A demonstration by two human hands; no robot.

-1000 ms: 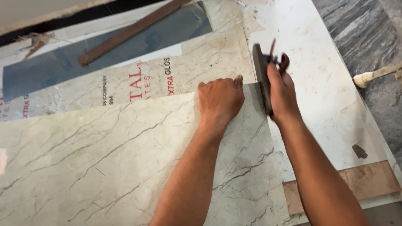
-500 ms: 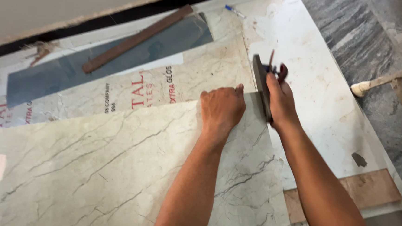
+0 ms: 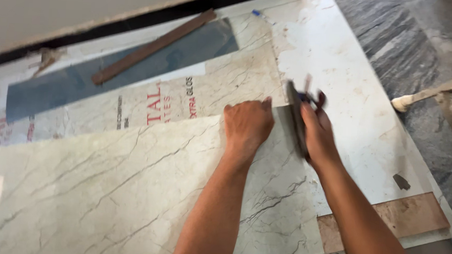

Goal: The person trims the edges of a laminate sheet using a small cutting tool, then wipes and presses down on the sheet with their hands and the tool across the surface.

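Note:
A large glossy marble-pattern tile (image 3: 102,187) lies flat in front of me, with grey veins across it. My left hand (image 3: 247,125) presses down flat on the tile near its far right corner. My right hand (image 3: 317,132) grips a dark hand tool with red handles (image 3: 297,113) held along the tile's right edge; the tool is blurred by motion. Under this tile lies another tile (image 3: 207,89) partly covered by a printed protective film with red lettering.
A long brown wooden strip (image 3: 152,46) lies on a blue film sheet (image 3: 82,81) at the back. A white dusty slab (image 3: 343,87) lies to the right, with a brown tile piece (image 3: 403,216) beside my right arm. A wooden handle (image 3: 432,92) rests on the grey stone floor (image 3: 399,38).
My right hand and the tool have slid a little toward me along the tile's right edge. My left hand stays pressed on the tile.

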